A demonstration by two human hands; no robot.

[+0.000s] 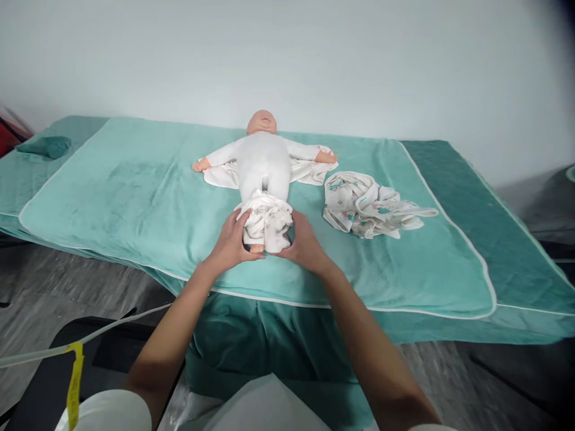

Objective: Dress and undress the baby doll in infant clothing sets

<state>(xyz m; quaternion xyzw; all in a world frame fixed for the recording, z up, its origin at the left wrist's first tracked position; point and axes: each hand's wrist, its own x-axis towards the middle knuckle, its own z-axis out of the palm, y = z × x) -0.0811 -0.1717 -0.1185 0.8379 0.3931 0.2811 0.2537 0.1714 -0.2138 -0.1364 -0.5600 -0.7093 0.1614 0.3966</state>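
Observation:
A baby doll (263, 158) with a white cloth body lies on its back, arms spread, head toward the wall. White printed baby pants (268, 218) are bunched around its lower legs. My left hand (231, 242) grips the left side of the pants, fingers behind the fabric and thumb in front. On the other side my right hand (305, 241) holds the right edge in the same way. One doll foot (257, 248) peeks out at the bottom of the left leg opening. Beneath the doll's arms and back a pale baby shirt (309, 172) is spread open.
A crumpled printed baby garment (372, 206) lies to the right of the doll. The bed's green cover (135, 197) has a white-piped edge, and a white wall (287, 60) rises behind it. At lower left are a black chair (103, 359) and a pale tube with a yellow tag (75, 383).

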